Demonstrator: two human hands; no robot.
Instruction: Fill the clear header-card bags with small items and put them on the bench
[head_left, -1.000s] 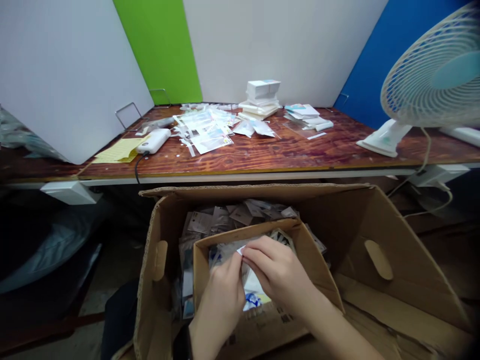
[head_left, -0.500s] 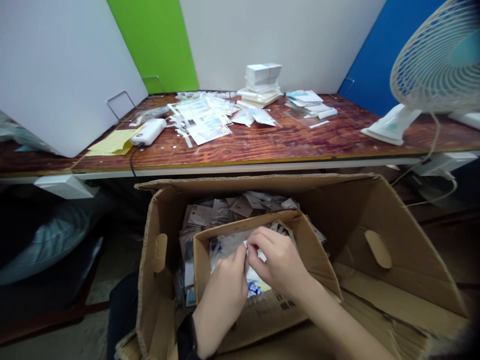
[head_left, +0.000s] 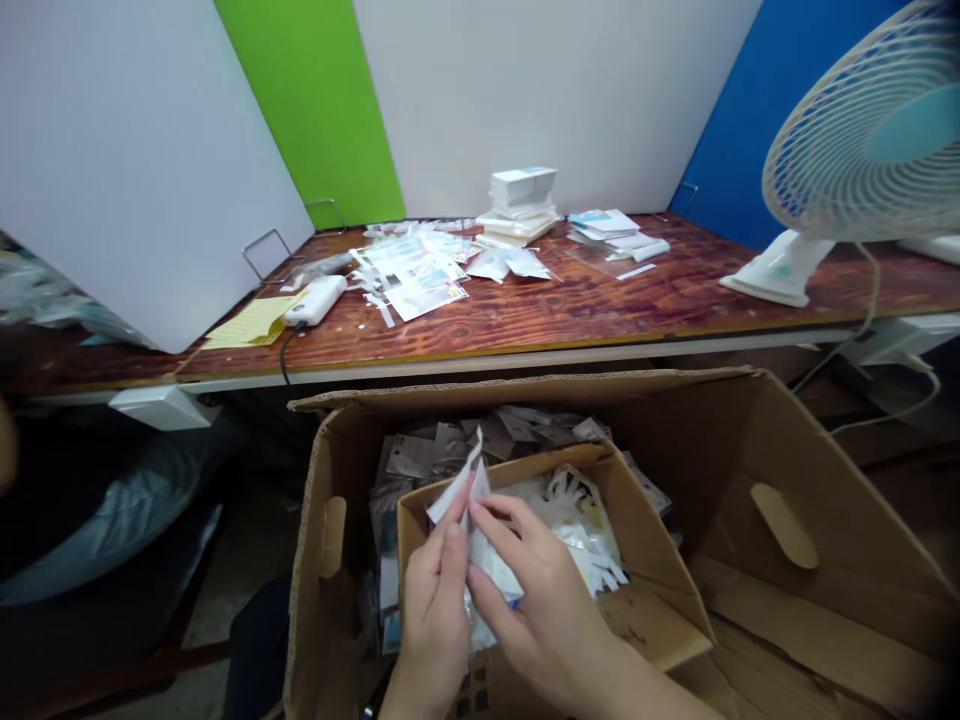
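Both hands are over a small cardboard box [head_left: 645, 560] that sits inside a large open carton [head_left: 750, 440]. My left hand [head_left: 439, 610] pinches a bundle of white packets [head_left: 469, 500], its corner sticking upward. My right hand [head_left: 540, 590] grips the same bundle from the right side, fingers curled round it. More white packets [head_left: 577, 510] fill the small box. Grey and brown sachets [head_left: 450, 445] lie in the carton behind the small box.
A wooden table [head_left: 600, 310] stands beyond the carton with scattered packets [head_left: 412, 270], stacked white boxes [head_left: 523, 195], a white device with a cable [head_left: 315, 300], yellow paper [head_left: 251, 322] and a white fan [head_left: 862, 140]. A white board [head_left: 135, 150] leans at the left.
The hands have lifted a bundle of packets up out of the small box and shifted left; more packets now show in the box. The camera tilted slightly.
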